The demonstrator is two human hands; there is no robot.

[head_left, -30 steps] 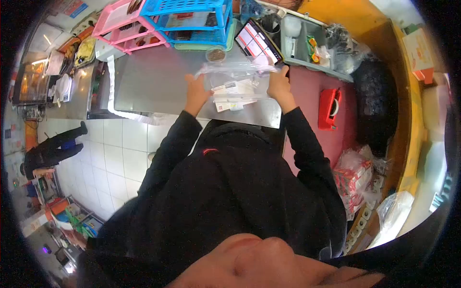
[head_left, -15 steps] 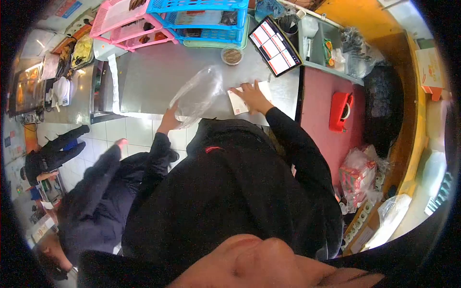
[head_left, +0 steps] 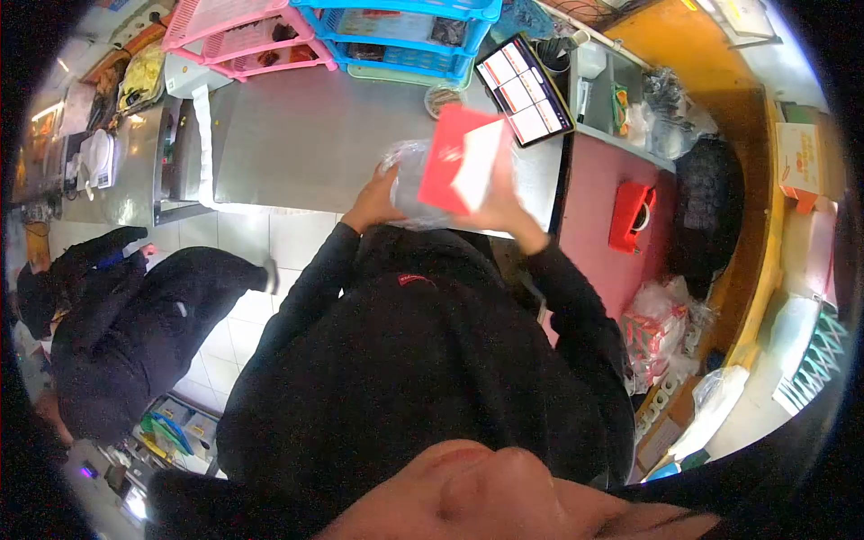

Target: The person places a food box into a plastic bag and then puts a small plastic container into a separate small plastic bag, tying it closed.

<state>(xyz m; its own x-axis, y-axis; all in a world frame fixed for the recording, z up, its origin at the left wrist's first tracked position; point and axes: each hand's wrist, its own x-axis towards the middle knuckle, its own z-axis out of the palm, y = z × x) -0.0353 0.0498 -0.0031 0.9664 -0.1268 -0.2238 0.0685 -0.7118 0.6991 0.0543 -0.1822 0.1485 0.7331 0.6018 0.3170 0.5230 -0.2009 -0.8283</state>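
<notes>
My left hand (head_left: 376, 203) is closed on the edge of a clear plastic bag (head_left: 409, 184) over the counter's front edge. My right hand (head_left: 504, 214) grips a red-and-white paper packet (head_left: 450, 162) by its lower right side. The packet is raised and blurred, its red face to the left and a bright white part to the right. It overlaps the bag in this view. Behind it, a small round tub (head_left: 439, 97) is partly covered by the packet's top edge. The fingers of my right hand are partly hidden by the packet.
A tablet (head_left: 524, 88) leans at the back right of the steel counter (head_left: 297, 135). Blue racks (head_left: 396, 36) and pink racks (head_left: 243, 40) stand behind. A red tape dispenser (head_left: 632, 216) sits on the pinkish surface at right. Another person (head_left: 135, 324) is bent over at left.
The white-faced packet has been lifted from the counter and now shows red. My left hand has moved right with the plastic bag, towards my right hand. People at left have shifted.
</notes>
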